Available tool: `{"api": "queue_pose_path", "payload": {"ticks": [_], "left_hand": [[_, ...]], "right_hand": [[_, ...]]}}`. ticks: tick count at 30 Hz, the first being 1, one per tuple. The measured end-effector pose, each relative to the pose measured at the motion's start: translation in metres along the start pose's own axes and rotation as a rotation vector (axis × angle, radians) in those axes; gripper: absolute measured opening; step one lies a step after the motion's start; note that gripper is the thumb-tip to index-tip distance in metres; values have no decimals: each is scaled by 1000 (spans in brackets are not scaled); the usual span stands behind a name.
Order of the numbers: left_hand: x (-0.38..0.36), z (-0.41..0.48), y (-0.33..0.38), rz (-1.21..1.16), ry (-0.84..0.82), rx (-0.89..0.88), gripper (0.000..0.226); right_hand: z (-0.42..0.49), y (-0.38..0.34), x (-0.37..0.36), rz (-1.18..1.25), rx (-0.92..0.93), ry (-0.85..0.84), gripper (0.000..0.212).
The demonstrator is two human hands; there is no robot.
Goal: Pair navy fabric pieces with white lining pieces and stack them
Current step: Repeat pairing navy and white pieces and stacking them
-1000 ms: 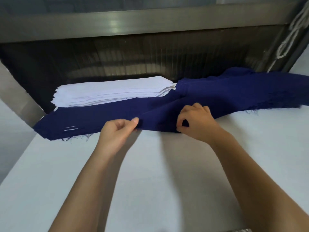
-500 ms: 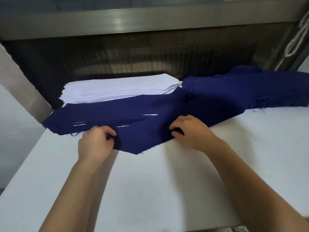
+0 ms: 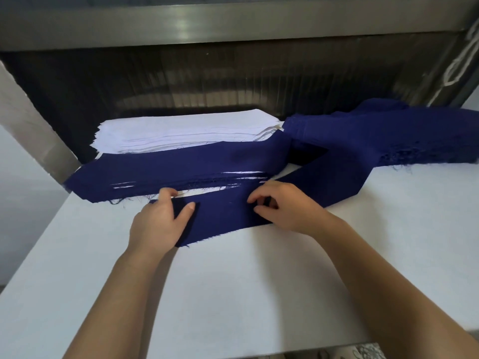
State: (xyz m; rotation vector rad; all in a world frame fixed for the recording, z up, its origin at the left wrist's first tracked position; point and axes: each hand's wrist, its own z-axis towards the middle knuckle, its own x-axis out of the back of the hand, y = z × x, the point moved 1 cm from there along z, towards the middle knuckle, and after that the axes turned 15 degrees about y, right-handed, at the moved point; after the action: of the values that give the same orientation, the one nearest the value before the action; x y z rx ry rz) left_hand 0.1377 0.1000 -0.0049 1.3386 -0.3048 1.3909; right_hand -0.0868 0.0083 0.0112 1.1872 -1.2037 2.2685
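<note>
A long navy fabric piece [image 3: 223, 216] lies slantwise on the white table [image 3: 233, 294], its far end running up to the right toward a heap of navy pieces [image 3: 388, 136]. My left hand [image 3: 160, 221] grips its left end, thumb on top. My right hand [image 3: 282, 211] pinches its middle with curled fingers. Just behind lies a flat navy layer [image 3: 168, 172] with thin white edges showing through it. Further back sits a stack of white lining pieces [image 3: 181, 133].
A metal frame beam [image 3: 233, 19] overhangs the back of the table, with a dark ribbed panel below it. A grey slanted post [image 3: 33, 130] stands at the left. A white cord [image 3: 461, 55] hangs at the top right.
Both hands have drawn the navy piece away from the layer behind and nearer to me. A white gap now shows between that piece and the flat navy layer.
</note>
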Motion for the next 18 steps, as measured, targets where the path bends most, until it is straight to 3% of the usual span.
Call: {"api": "queue_pose_path", "payload": {"ticks": [5,18], "left_hand": [[8,7,-16,98,73,139,51],[7,11,-23,70,153,138,56]], "right_hand": [[-1,16,8,-196,-131,72,24],[9,29,12,-175,-258,63,20]]}}
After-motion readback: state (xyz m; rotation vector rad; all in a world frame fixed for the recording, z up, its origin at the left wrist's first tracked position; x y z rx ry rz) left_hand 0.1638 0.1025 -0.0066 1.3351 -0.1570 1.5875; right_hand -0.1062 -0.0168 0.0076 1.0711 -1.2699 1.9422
